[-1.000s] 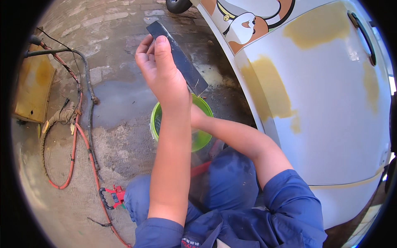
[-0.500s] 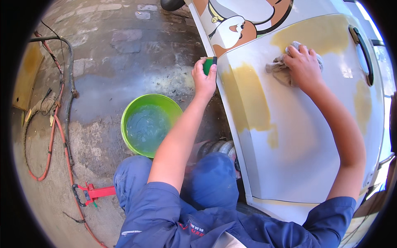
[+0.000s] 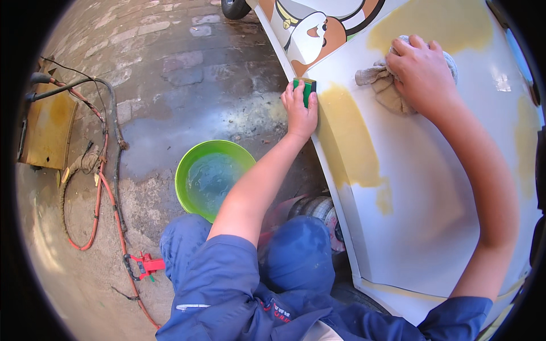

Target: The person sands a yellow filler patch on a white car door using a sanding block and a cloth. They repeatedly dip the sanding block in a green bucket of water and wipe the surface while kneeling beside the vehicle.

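Since half a second ago, little has shifted: left hand (image 3: 300,111) still grips the green block (image 3: 307,90) at the panel's (image 3: 432,227) left edge. Right hand (image 3: 421,71) fingers close on the rag (image 3: 387,91); wiping goes best flat across the yellow filler patch (image 3: 347,142).

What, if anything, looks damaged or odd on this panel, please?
The white body panel carries uneven yellowish filler patches, unpainted against the finish, between the left hand and the right hand pressing a rag.

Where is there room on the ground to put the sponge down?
Bare paving lies beyond the green bowl, between the hoses and the white panel. It is crowded near the knees, and cables cover the left side by the yellow box.
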Demonstrator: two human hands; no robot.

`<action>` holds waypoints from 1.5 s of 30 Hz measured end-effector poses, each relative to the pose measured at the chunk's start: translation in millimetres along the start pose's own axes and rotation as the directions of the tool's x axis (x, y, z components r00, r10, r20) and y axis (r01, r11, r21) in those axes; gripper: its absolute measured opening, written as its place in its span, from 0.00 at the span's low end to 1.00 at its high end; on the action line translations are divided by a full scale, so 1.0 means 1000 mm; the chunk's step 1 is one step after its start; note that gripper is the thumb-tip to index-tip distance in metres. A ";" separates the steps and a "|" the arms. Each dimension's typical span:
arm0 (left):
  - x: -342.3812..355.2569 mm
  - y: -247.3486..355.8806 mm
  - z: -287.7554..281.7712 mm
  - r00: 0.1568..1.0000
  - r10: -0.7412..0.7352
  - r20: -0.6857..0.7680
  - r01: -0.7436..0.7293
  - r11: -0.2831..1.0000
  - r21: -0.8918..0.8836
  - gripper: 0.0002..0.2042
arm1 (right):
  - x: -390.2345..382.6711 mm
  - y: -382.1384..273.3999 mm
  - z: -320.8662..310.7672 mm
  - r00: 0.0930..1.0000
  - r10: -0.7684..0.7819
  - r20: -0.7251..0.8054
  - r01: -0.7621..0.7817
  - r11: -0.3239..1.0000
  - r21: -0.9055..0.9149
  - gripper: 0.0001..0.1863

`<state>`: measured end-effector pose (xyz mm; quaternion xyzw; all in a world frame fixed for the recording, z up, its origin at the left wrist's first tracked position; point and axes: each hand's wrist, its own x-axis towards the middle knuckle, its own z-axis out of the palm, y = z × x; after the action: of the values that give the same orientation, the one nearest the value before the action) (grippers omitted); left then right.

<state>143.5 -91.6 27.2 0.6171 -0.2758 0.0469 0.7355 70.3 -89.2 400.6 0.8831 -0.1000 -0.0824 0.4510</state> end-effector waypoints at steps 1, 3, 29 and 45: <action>0.001 0.001 -0.001 1.000 0.010 0.009 -0.010 1.000 -0.001 0.23 | -0.001 0.000 0.000 1.000 0.006 -0.003 -0.006 1.000 0.006 0.07; 0.001 0.000 -0.002 1.000 0.024 0.011 -0.024 1.000 -0.005 0.24 | 0.000 0.000 0.002 0.996 -0.021 -0.081 0.022 1.000 0.009 0.07; 0.003 -0.011 0.005 0.999 -0.051 0.001 0.050 0.992 -0.113 0.25 | -0.003 0.001 0.006 0.997 -0.005 -0.074 0.008 0.999 0.033 0.09; 0.037 -0.006 0.001 0.947 -0.321 -0.023 0.313 0.937 -0.157 0.23 | -0.004 -0.010 0.008 0.999 -0.037 -0.025 0.037 0.999 -0.002 0.09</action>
<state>177.1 -103.8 39.5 0.5947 -0.1579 -0.0784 0.7844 65.9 -89.2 388.2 0.8853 -0.0779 -0.0798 0.4514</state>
